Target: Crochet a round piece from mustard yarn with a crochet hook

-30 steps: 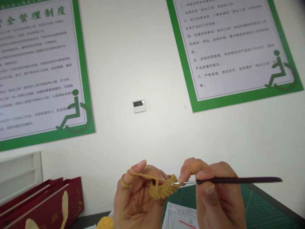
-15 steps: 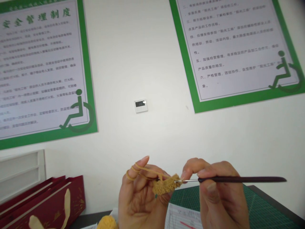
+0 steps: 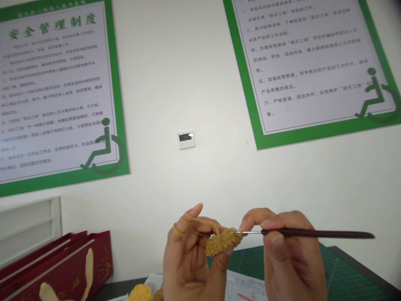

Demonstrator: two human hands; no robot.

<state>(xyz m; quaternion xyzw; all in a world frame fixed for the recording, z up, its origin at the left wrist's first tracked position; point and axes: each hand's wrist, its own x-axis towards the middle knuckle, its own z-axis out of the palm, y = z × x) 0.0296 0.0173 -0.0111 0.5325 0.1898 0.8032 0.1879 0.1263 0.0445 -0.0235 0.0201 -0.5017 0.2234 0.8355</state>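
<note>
My left hand (image 3: 194, 259) pinches a small tan crocheted piece (image 3: 223, 242) between thumb and fingers, with tan yarn (image 3: 184, 220) looped around its raised index finger. My right hand (image 3: 290, 251) grips the dark handle of a crochet hook (image 3: 338, 234), which lies almost level. The hook's metal shaft points left, and its tip is at the upper edge of the crocheted piece. My right index fingertip is close to the right end of the piece.
Below the hands are a green cutting mat (image 3: 344, 271) and printed paper (image 3: 242, 286). A yellow yarn ball (image 3: 140, 292) sits at the bottom, left of my left hand. Dark red gift bags (image 3: 97, 259) stand at lower left. Two green-framed posters and a thermostat (image 3: 186, 140) hang on the wall.
My left hand and the crocheted piece have shifted slightly right. The hook reaches less far left across the piece, and its tip has risen slightly to the upper edge.
</note>
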